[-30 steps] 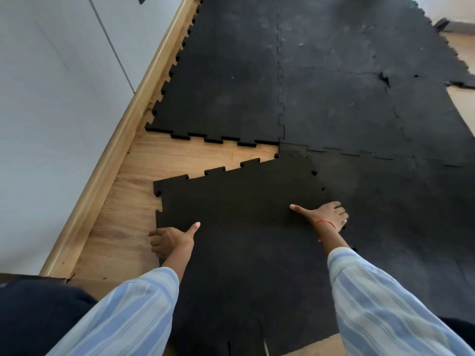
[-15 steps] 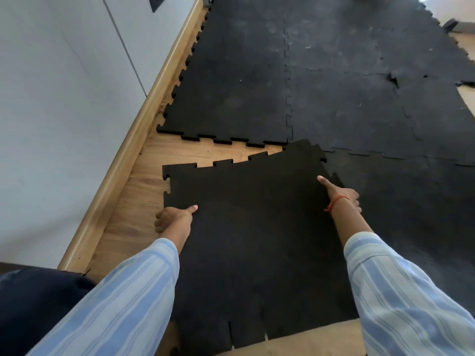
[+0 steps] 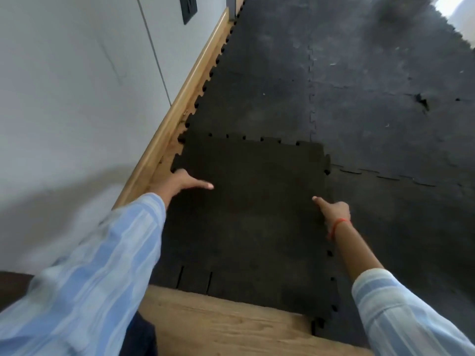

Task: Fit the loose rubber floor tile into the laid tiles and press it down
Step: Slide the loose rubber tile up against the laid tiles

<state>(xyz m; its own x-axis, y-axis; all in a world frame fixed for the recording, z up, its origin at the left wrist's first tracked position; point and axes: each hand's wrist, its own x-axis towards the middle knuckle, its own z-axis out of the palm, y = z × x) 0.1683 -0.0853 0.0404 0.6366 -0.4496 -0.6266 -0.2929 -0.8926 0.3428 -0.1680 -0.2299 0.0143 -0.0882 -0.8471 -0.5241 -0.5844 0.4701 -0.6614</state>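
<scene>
Lying matte and grainy among the laid tiles [image 3: 372, 73], toothed far edge meeting theirs beside the wooden baseboard [image 3: 180, 109]: the loose tile [image 3: 252, 209], both side edges gripped, left hand [image 3: 183, 182], right hand [image 3: 336, 210], thumbs on top.

Light wooden plank floor [image 3: 226, 327] is showing bare along the near edge and in a thin strip beside the wooden skirting board [image 3: 180, 104]. Black interlocking rubber laid tiles [image 3: 359, 98] are covering the far and right floor. A loose black rubber tile [image 3: 252, 206] is lying flat against their toothed edges.
</scene>
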